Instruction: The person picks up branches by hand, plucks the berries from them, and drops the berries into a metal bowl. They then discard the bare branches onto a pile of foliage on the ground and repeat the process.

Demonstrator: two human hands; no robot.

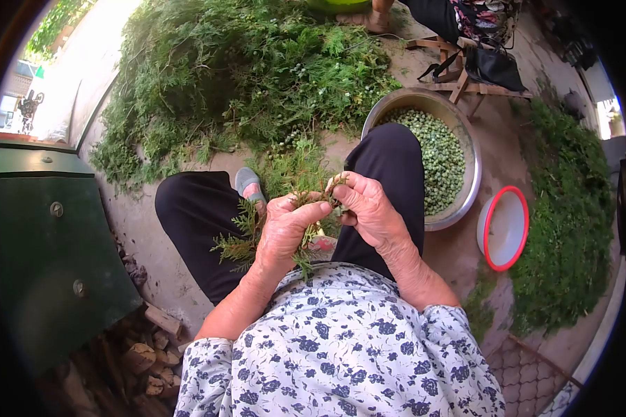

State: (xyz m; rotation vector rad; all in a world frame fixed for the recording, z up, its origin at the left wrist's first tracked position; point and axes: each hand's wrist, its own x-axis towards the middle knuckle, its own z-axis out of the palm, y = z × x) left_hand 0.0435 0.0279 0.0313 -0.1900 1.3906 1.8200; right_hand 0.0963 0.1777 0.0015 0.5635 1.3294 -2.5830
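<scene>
Left hand (pixel 283 233) closed around a green sprig (pixel 247 240) over the lap — right hand (pixel 368 208) pinches its tip, just beside the metal basin (pixel 466 146) of green berries.

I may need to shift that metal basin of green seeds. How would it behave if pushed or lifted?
The metal basin is heaped nearly to the rim with green seeds, so it probably feels heavy. It is wide and low, so it would likely slide rather than tip. If tilted, the small round seeds would probably roll out.

We see a sunlit concrete floor (pixel 156 257), a green cabinet (pixel 45 250) at left, and firewood (pixel 142 358) at lower left.
</scene>
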